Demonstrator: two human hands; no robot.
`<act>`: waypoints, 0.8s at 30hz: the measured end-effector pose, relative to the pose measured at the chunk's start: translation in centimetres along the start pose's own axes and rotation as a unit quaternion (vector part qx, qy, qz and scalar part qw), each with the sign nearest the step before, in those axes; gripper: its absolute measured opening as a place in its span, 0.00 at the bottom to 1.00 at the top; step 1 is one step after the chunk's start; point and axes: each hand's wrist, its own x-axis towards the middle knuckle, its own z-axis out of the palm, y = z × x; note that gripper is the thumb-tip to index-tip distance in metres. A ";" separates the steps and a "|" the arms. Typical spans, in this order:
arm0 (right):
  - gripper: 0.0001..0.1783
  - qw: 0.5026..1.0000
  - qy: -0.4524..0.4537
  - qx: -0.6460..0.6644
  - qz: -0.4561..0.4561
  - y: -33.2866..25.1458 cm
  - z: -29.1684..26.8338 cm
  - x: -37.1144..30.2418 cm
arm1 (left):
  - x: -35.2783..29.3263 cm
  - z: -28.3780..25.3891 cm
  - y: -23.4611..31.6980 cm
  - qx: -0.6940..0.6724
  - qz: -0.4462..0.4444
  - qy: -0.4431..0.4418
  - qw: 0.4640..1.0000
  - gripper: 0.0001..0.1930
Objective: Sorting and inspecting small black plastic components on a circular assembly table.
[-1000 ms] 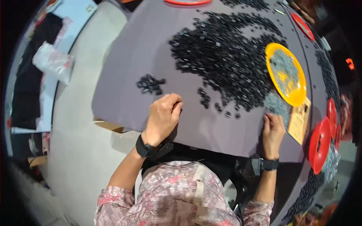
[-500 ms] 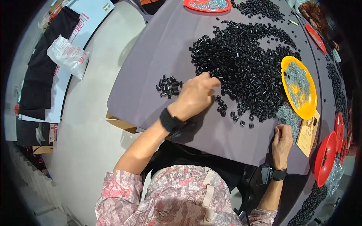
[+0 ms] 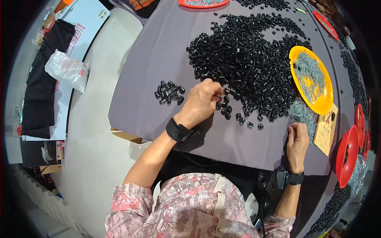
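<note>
My left hand (image 3: 200, 101) is at the near-left edge of a big heap of small black cylindrical pieces (image 3: 246, 59). Its fingers are bent and drawn together over a few loose pieces; whatever lies between the fingertips is hidden. To the left of this hand is a small separate cluster of the same black pieces (image 3: 169, 92). My right hand (image 3: 297, 146) rests on the table with fingers curled in, beside a little pile of thin silvery metal pieces (image 3: 302, 113). I cannot make out what its fingertips hold.
A yellow plate (image 3: 326, 97) of silvery pieces stands right of the heap, near a tan card (image 3: 326, 133). Red plates (image 3: 216, 4) and a red bowl (image 3: 345, 158) stand around the table. A white plastic bag (image 3: 67, 71) lies on a white surface at far left.
The fingers of my left hand have curled in and closed at the heap's edge. The right hand stays by the metal pile. The whole view has shifted slightly.
</note>
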 end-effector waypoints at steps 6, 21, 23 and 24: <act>0.03 1.000 -0.014 -0.004 0.005 0.1 0.0 -0.1 | 0.3 -0.5 -0.7 -0.073 -0.067 0.062 0.993 0.06; 0.05 1.000 -0.023 -0.014 -0.010 0.0 -0.1 -0.4 | 0.7 -0.4 -0.3 -0.056 -0.001 -0.036 0.998 0.09; 0.04 1.000 -0.025 -0.010 -0.006 0.1 -0.1 -0.5 | 0.4 -0.5 -0.5 -0.088 -0.067 0.023 0.994 0.08; 0.04 1.000 -0.025 -0.007 -0.004 0.2 0.0 -0.4 | 0.3 -0.5 -0.9 -0.097 -0.070 0.048 0.992 0.07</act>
